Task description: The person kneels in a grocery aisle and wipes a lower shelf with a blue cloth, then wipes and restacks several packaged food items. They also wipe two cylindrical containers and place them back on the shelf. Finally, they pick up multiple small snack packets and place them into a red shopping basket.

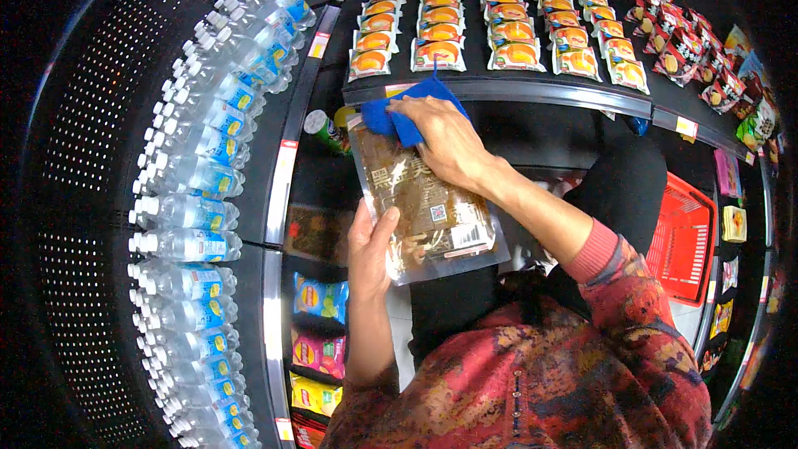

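Note:
My left hand (371,246) grips the lower left edge of a flat, clear plastic food package (430,212) with brown contents, pale printing and a barcode. The package is tilted in front of my body. Pressed against its upper end is a blue cloth (408,128), held by my right hand (439,137) with the fingers over it. A thin blue loop sticks up from one corner of the cloth. Just beyond the cloth runs the front edge of a shelf (548,96) with rows of wrapped bread snacks (514,53).
Plastic water bottles (193,243) line the left shelf in a long row. Below them are bags of chips (319,299) and a green canister (324,128). A red shopping basket (682,237) stands at the right, beside my knee (623,187). Red snack bags (679,43) fill the far right shelf.

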Motion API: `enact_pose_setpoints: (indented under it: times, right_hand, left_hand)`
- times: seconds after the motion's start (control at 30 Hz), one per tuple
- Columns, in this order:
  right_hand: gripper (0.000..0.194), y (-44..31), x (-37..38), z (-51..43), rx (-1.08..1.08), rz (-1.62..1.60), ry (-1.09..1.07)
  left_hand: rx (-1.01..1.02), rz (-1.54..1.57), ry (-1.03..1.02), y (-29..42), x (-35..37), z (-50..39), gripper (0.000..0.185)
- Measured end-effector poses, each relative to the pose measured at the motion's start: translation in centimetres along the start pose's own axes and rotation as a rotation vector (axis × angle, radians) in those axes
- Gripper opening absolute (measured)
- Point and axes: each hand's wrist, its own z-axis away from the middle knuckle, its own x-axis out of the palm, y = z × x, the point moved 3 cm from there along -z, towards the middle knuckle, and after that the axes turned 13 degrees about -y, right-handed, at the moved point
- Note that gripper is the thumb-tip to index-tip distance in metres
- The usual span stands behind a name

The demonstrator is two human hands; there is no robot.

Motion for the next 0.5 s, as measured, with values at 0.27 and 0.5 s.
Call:
enact_pose_setpoints:
  times: [0.27,0.5]
  right_hand:
    - [0.045,-6.0,3.6,0.7,-0.289,0.147,-0.132]
    - [0.055,-9.3,2.3,9.7,-0.379,-0.076,-0.293]
  left_hand:
    - [0.071,0.078,0.017,-1.2,-2.0,0.6,0.043]
    - [0.061,0.099,0.118,-2.5,-2.9,2.0,0.036]
